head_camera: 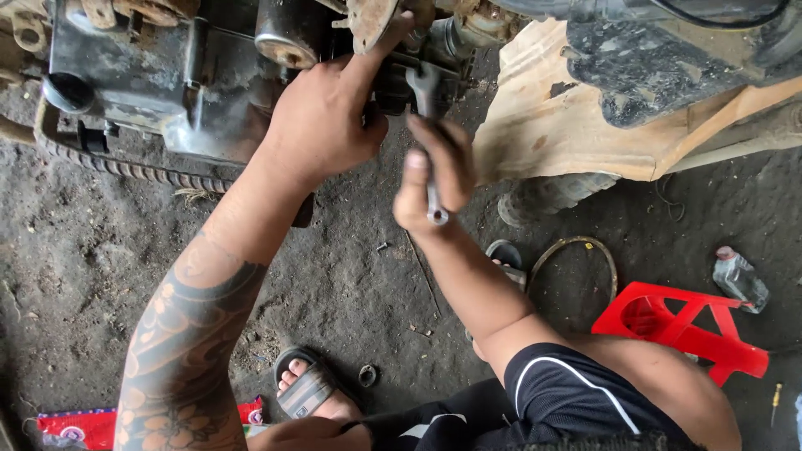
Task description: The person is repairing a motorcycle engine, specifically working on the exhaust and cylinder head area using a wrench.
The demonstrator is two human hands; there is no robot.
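Note:
My right hand [434, 179] grips a metal wrench [429, 92] by its shaft, the open jaw end up against a greasy engine block [209, 75]. My left hand [330, 113] rests on the engine just left of the wrench head, fingers reaching up to a rusty bracket [368, 21]. A tattoo covers my left forearm. Where the wrench jaw meets the engine is partly hidden by my left hand.
A wooden block [568, 125] props a black part at the right. On the dirt floor lie a red plastic stool [677, 326], a clear bottle [739, 280], a wire ring [576, 250], a small screwdriver [775, 402] and my sandalled feet [309, 388].

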